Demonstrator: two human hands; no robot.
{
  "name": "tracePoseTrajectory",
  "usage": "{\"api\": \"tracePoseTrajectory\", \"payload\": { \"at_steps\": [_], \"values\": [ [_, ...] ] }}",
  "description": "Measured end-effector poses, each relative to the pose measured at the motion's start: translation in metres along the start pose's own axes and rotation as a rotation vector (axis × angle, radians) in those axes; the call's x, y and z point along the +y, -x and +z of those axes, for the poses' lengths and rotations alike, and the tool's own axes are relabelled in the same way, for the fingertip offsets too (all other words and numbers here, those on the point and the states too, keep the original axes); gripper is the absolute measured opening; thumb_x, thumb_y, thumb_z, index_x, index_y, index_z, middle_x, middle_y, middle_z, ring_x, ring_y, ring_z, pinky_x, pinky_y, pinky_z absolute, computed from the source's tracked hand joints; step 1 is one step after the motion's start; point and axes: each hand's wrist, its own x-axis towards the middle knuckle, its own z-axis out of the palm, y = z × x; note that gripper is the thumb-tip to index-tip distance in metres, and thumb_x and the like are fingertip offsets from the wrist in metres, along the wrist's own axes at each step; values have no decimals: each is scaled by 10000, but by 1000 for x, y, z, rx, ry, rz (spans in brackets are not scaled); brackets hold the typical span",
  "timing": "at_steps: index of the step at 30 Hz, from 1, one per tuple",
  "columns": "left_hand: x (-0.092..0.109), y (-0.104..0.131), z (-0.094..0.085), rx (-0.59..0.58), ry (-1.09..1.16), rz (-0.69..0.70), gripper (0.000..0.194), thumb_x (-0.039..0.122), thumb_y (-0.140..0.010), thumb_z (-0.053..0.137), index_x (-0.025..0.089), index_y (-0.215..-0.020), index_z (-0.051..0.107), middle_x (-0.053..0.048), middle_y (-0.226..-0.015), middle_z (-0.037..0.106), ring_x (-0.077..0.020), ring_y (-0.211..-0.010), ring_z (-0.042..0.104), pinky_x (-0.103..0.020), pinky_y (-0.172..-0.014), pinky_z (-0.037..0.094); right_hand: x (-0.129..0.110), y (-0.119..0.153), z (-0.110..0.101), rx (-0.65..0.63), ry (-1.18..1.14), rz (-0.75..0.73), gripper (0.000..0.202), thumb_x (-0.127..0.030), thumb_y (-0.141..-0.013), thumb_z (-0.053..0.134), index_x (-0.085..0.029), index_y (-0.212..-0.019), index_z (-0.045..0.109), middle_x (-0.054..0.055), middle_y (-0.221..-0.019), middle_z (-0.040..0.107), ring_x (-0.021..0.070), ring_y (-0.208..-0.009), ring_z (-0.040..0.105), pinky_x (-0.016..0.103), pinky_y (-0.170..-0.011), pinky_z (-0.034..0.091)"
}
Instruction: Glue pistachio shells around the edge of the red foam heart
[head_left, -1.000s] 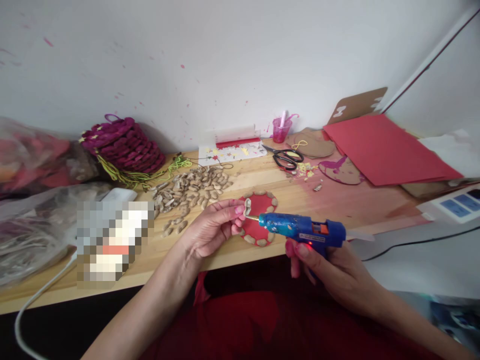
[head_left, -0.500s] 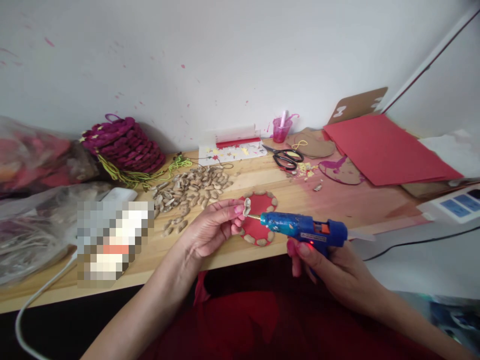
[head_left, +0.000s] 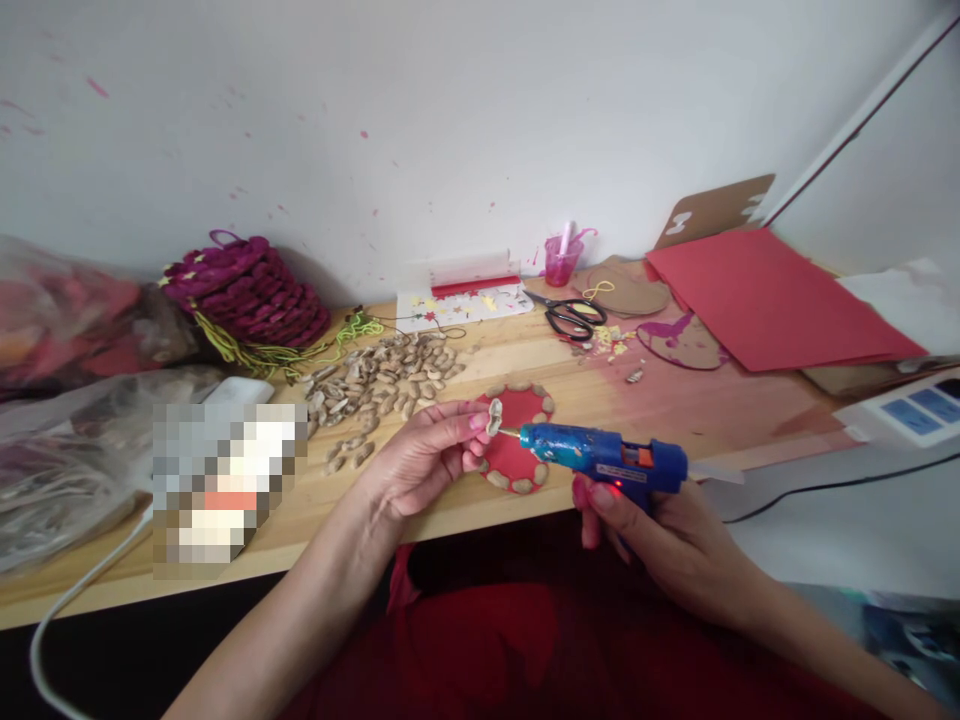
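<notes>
Between the thumb and fingers of my left hand (head_left: 435,450) is a half peanut shell (head_left: 494,416), its hollow side facing the glue gun. My right hand (head_left: 652,525) is wrapped round the grip of a blue glue gun (head_left: 577,450), whose small red light is lit. The metal nozzle points left and meets or nearly meets the shell's lower edge. Beneath them on the table lies a red disc (head_left: 517,455) with peanut shells set around its rim; my left hand hides part of its left side.
Loose peanut shells (head_left: 397,375) are heaped left of the disc. Behind stand a purple woven basket (head_left: 251,290), black scissors (head_left: 574,315) and a pink cup (head_left: 561,262). Red sheets (head_left: 780,300) and a white power strip (head_left: 915,410) are at right. Plastic bags (head_left: 75,460) crowd the left.
The glue gun has shifted very slightly left and its rear end has dipped a little. My left hand keeps the shell in nearly the same place.
</notes>
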Motion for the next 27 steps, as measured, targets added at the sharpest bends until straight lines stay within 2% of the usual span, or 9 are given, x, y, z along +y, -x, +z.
{"api": "tracePoseTrajectory", "payload": {
  "at_steps": [4, 8, 12, 14, 16, 20, 23, 27],
  "values": [
    [8, -1, -2, 63, -85, 77, 340, 219, -550, 960, 111, -796, 752, -21, -639, 690, -86, -543, 622, -159, -499, 523, 9, -5, 0, 59, -125, 30, 414, -485, -1000, 519, -198, -748, 678, 41, -743, 686, 106, -512, 544, 252, -470, 439],
    [21, -6, -4, 180, -356, 205, 343, 269, -573, 941, 118, -818, 753, -41, -703, 723, -128, -610, 673, -216, -569, 573, 19, -20, -1, 184, -412, 102, 339, -527, -946, 602, -217, -877, 720, 33, -830, 741, 103, -520, 622, 242, -518, 493],
    [28, -14, -5, 335, -764, 280, 259, 326, -670, 850, 150, -830, 748, -21, -680, 716, -119, -575, 643, -202, -528, 499, 23, -36, -1, 276, -680, 170, 283, -528, -868, 707, -251, -890, 764, 49, -997, 773, 177, -746, 743, 268, -645, 589],
    [28, -19, -4, 398, -1007, 283, 227, 350, -711, 795, 171, -841, 746, -2, -617, 686, -124, -528, 607, -207, -474, 429, 23, -42, 1, 265, -780, 198, 271, -518, -836, 746, -253, -880, 777, 66, -1052, 773, 240, -905, 756, 306, -708, 615],
    [27, -23, -3, 434, -1210, 286, 191, 348, -738, 746, 185, -838, 743, 7, -601, 670, -131, -511, 584, -223, -465, 397, 24, -47, 3, 232, -853, 231, 270, -511, -831, 753, -250, -893, 784, 77, -1060, 775, 275, -984, 750, 336, -758, 625],
    [24, -29, 1, 457, -1511, 367, 94, 265, -758, 683, 205, -790, 748, -13, -751, 712, -148, -629, 630, -264, -595, 463, 31, -53, 6, 166, -948, 249, 252, -479, -879, 716, -239, -918, 780, 78, -1073, 773, 286, -1032, 746, 392, -873, 614],
    [23, -32, 3, 453, -1646, 417, 85, 211, -760, 666, 207, -769, 750, -30, -867, 724, -156, -706, 652, -279, -668, 490, 35, -54, 5, 148, -1003, 251, 245, -467, -888, 710, -239, -947, 778, 78, -1104, 766, 299, -1072, 734, 444, -940, 590],
    [21, -35, 6, 442, -1707, 437, 96, 164, -771, 648, 197, -765, 738, -32, -874, 706, -149, -706, 650, -273, -681, 503, 36, -55, 3, 139, -1015, 267, 258, -473, -877, 722, -225, -917, 780, 92, -1089, 772, 319, -1130, 708, 487, -1007, 550]
  ]
}}
